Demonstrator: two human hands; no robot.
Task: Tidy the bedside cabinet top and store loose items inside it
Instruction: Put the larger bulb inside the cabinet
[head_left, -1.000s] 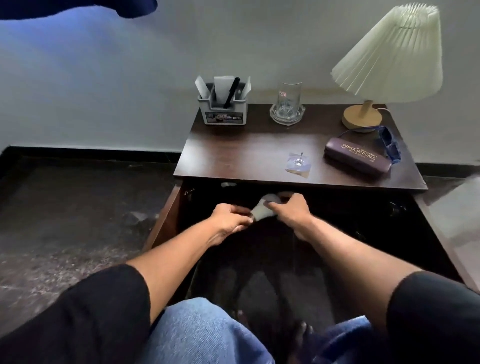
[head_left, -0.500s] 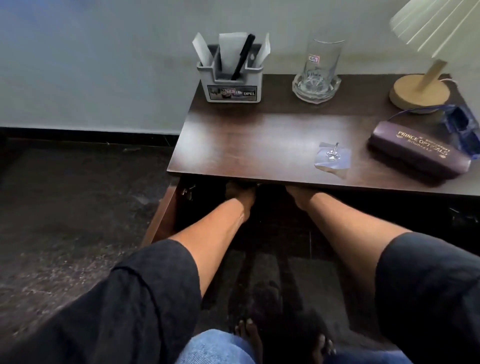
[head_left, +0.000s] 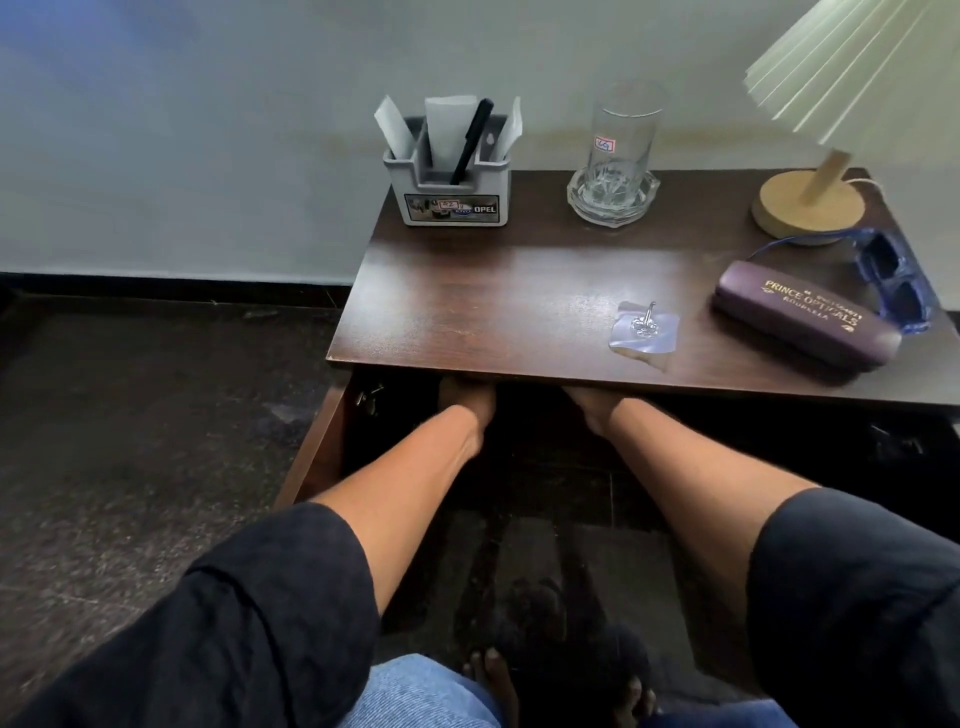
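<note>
Bedside cabinet of dark brown wood (head_left: 467, 291) fills the frame's centre; left hand (head_left: 465, 400) and right hand (head_left: 589, 405) reach inside under its top edge, fingers hidden, so I cannot tell their grip. Near the front edge, the clear adhesive hook (head_left: 644, 327) risks being knocked off by rising wrists.

Cabinet top (head_left: 467, 291), left and centre: bare from front edge to back row.
Back edge: organiser (head_left: 451, 179) at left corner, glass (head_left: 621, 156) in ashtray beside it, lamp base (head_left: 808, 205) at right corner.
Front edge, right: adhesive hook (head_left: 644, 330), then glasses case (head_left: 808, 317); sunglasses (head_left: 896, 280) touching it behind.
Cabinet opening: both forearms passed under the top's front edge; hands mostly hidden.
</note>
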